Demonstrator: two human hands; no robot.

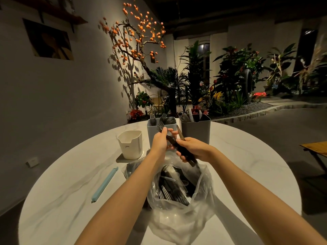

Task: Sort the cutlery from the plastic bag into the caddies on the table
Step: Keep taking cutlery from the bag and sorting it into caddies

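Cutlery [184, 151]: dark plastic pieces, a bundle of them held above the bag. Judged light, stiff and smooth, likely to slide against one another; best taken by the handles, with the tines and blade ends kept clear. Right hand [193, 149] clasps the bundle around its handles, a knife tip standing up past the knuckles. Left hand [160, 141] pinches a fork [160, 127] near its neck, tines up, just in front of the light grey caddy.

Plastic bag [178, 207]: clear, thin, crumpled, mouth open, on the near middle of the worktop [70, 191]. More black and clear cutlery lies jumbled inside. Soft and likely to shift if pulled.

Caddies: light grey caddy [155, 129] with forks standing in it; dark grey caddy [195, 130] just beside it to the right, holding pale pieces too dim to name; white caddy [130, 144] to the left on a flat grey mat, contents not visible.

Other: pale blue bag clip [104, 184] lying on the worktop at left. Plants and an orange-fruited branch stand beyond.
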